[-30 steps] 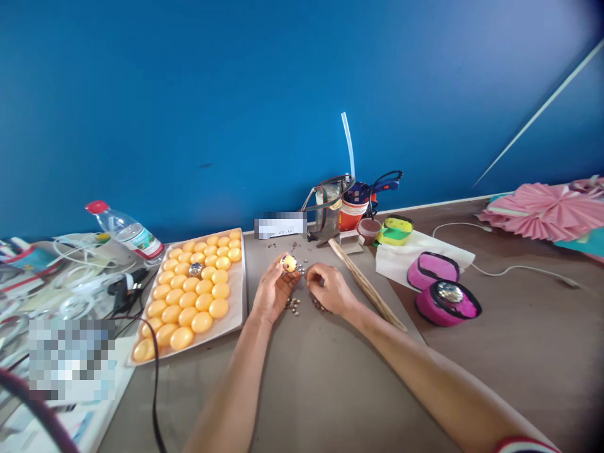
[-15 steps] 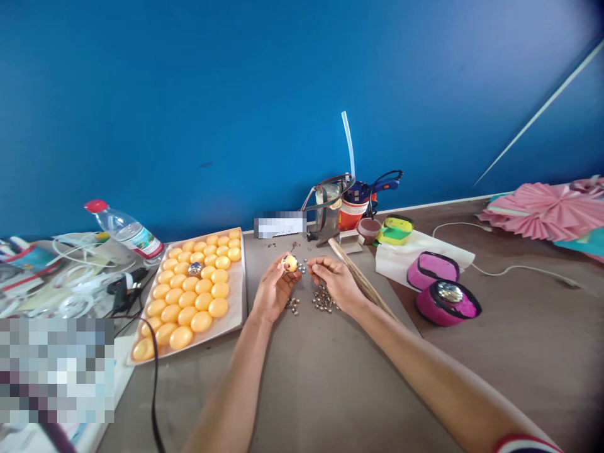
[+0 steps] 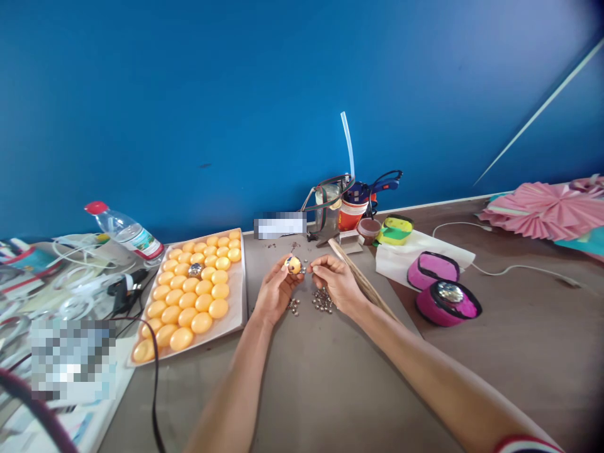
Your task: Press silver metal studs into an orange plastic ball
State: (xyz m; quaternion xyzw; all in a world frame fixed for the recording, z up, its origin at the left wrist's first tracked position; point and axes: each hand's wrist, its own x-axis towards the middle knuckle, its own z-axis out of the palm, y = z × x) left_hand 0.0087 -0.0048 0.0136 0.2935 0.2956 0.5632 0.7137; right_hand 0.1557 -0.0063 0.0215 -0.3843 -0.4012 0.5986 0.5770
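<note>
My left hand (image 3: 274, 294) is closed around an orange ball (image 3: 295, 267) with dark and silvery patches on it. Just to the right, my right hand (image 3: 337, 282) has its thumb and fingers pinched together; whatever sits between the tips is too small to make out. Small shiny metal beads (image 3: 323, 302) lie in a pile below my right hand, and a smaller group lies under my left. A white tray (image 3: 244, 283) on the left bears rows of plain orange balls (image 3: 201, 322) and one ball covered in silver pieces (image 3: 195, 270).
Behind my hands stand a glass jar (image 3: 325, 211), an orange-red cup (image 3: 353, 215) and a wooden strip (image 3: 361, 277). Pink fabric bands (image 3: 443, 308) lie on the right. A tilted bottle (image 3: 136, 238), cables and clutter fill the left side.
My left hand has shifted slightly right with the ball, which has turned a little. My right hand stays pinched in nearly the same place.
</note>
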